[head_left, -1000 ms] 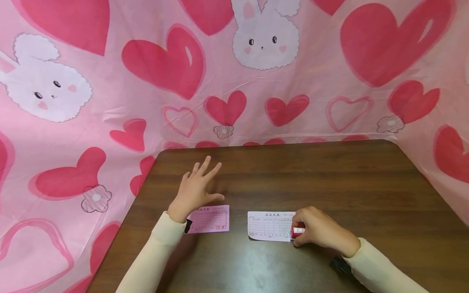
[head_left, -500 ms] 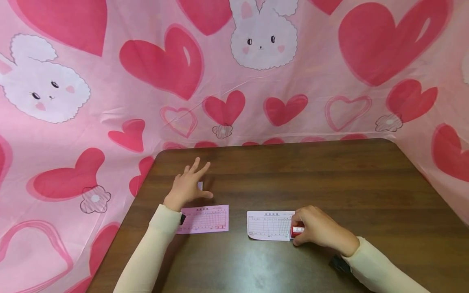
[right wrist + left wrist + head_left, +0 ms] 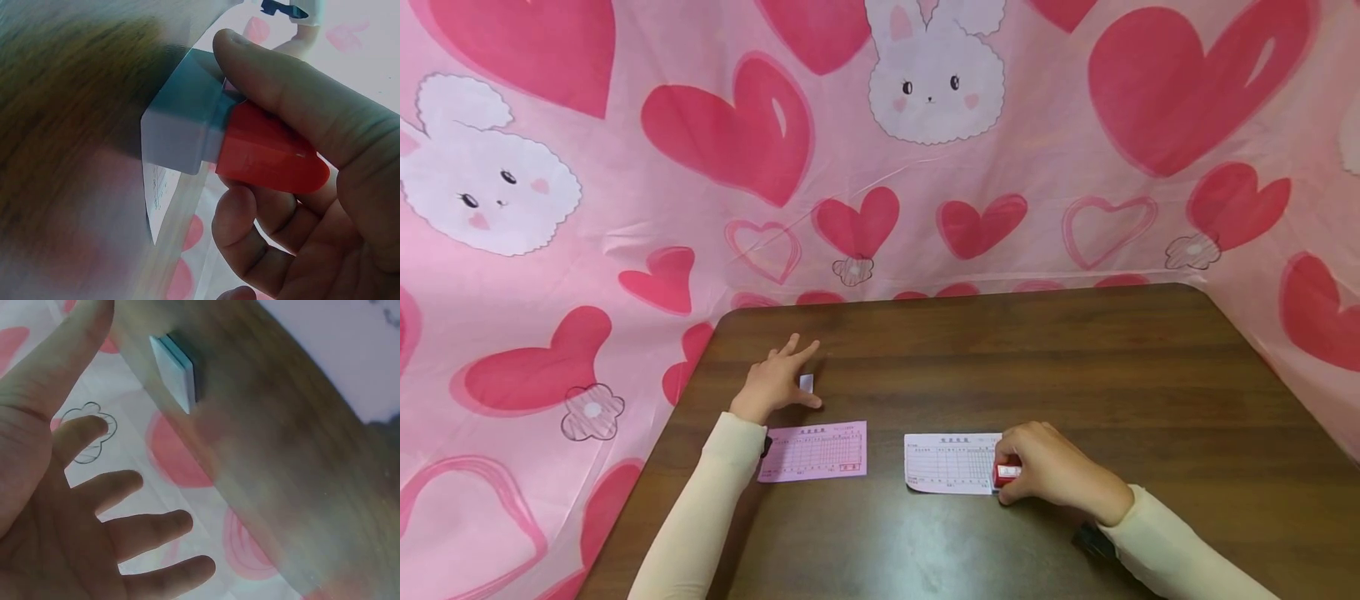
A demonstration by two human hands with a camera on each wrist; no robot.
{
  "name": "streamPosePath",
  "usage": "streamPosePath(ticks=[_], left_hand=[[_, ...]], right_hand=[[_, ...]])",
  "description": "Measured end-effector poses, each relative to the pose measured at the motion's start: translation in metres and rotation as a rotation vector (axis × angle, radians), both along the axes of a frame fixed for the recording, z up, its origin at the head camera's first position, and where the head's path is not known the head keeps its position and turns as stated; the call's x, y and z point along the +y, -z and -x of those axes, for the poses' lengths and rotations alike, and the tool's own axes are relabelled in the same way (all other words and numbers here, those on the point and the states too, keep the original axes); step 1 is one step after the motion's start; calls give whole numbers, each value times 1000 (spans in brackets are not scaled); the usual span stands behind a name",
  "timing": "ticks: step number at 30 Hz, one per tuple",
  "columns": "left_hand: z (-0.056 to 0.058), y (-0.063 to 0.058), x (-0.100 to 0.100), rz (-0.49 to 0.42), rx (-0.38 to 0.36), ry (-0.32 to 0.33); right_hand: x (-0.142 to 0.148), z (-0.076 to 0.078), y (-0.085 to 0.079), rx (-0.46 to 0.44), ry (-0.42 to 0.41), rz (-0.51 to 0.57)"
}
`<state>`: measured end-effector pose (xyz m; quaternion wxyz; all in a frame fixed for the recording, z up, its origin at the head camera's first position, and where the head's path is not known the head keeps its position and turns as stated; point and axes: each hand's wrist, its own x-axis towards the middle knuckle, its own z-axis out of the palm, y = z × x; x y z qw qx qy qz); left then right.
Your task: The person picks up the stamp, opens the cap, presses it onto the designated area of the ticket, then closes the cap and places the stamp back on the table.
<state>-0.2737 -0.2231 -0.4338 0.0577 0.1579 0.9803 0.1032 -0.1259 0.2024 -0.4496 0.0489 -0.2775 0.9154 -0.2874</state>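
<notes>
My right hand (image 3: 1056,468) pinches a stamp with a red handle (image 3: 269,150) between thumb and fingers. Its pale boxy base (image 3: 172,140) stands at the right end of a white printed slip (image 3: 951,463); the fingers partly cover that end. My left hand (image 3: 769,388) is spread with fingers apart and holds nothing. Beside its thumb sits a small flat white block with a teal layer (image 3: 174,374), upright on the table. Just nearer than that hand lies a pink printed slip (image 3: 816,452) with a red boxed mark at its lower right corner.
Both slips lie on a dark brown wooden table (image 3: 1037,358). A pink cloth (image 3: 985,183) with hearts and rabbits hangs behind and along the sides of the table. Dark devices (image 3: 1093,540) are worn at the wrists.
My left hand has moved left and lower in the head view, from over the pink slip to beside the white block, bringing both into fuller view. My right hand and the stamp stay in place.
</notes>
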Motion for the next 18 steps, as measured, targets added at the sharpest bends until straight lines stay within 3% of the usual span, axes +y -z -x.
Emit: streamPosePath(ticks=[7,18], left_hand=[[2,2,-2,19,-102,-1],[4,4,1,67,-170,17]], right_hand=[[-1,0,0,-13,2,0],[0,0,0,-11,-3,11]])
